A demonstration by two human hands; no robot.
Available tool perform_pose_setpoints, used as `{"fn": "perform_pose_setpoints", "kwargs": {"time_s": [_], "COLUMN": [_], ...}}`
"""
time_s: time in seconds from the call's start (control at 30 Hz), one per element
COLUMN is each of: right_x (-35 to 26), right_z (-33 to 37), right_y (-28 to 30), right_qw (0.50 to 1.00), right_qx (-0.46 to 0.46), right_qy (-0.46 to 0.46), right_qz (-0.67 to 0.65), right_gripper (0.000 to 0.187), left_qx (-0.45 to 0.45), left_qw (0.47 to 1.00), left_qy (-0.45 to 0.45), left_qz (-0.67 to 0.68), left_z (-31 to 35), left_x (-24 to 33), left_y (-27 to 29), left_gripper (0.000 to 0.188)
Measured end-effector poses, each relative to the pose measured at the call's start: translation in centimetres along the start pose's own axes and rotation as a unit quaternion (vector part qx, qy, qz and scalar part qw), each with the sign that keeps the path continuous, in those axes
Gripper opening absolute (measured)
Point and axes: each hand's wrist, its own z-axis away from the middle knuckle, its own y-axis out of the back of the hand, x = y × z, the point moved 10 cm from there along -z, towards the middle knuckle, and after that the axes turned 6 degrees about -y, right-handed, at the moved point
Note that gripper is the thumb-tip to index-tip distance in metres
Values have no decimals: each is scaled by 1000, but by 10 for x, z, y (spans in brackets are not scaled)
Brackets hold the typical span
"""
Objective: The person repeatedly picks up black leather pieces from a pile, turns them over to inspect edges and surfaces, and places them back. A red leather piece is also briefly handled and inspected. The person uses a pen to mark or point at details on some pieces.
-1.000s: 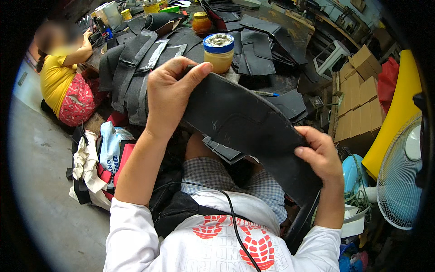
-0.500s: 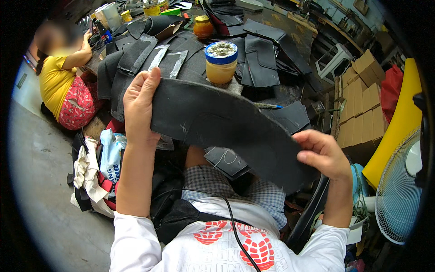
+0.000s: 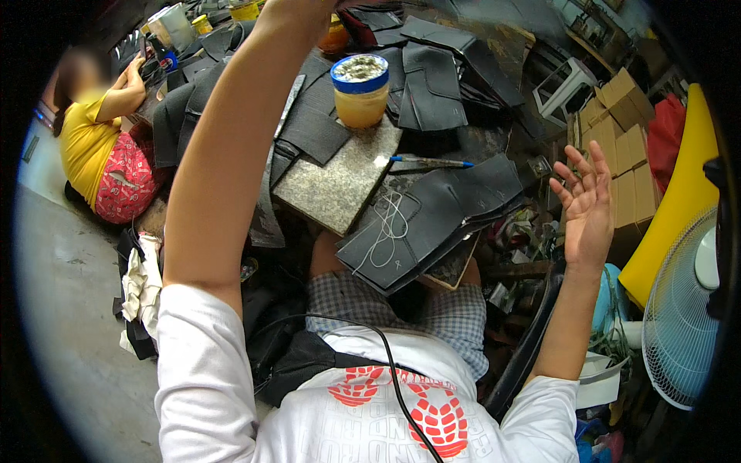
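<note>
**Black panels (image 3: 440, 216) lie near you; your right hand (image 3: 588, 202) is empty**

The panels are stacked nearer you than the blue-lidded jar (image 3: 361, 104) and to its right, with white thread (image 3: 385, 229) looped loosely on top. They look thin, light and bendy, likely to droop from one end and slide on each other; both ends would give the surest hold, clear of the thread. Your right hand is raised well right of the jar, palm bare, fingers spread. Your left hand (image 3: 299, 12), beyond the jar and to its left, is cut off by the upper edge; whether it holds anything cannot be told. A speckled slab (image 3: 332, 189) lies just your side of the jar. Far left of the jar sits a co-worker (image 3: 93, 154).
</note>
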Motion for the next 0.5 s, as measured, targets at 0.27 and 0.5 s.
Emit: {"fn": "perform_pose_setpoints", "kwargs": {"time_s": [0.27, 0.5], "right_x": [42, 35], "right_z": [42, 26], "right_y": [11, -31], "right_qw": [996, 995], "right_qx": [5, -51], "right_qy": [-79, -47], "right_qz": [30, 75], "right_gripper": [40, 32], "left_qx": [-9, -106], "left_qw": [968, 954], "left_qy": [124, 68], "left_qz": [-218, -274], "left_z": [-47, -17], "left_x": [-169, -131], "left_y": [16, 14], "left_gripper": [33, 32]}}
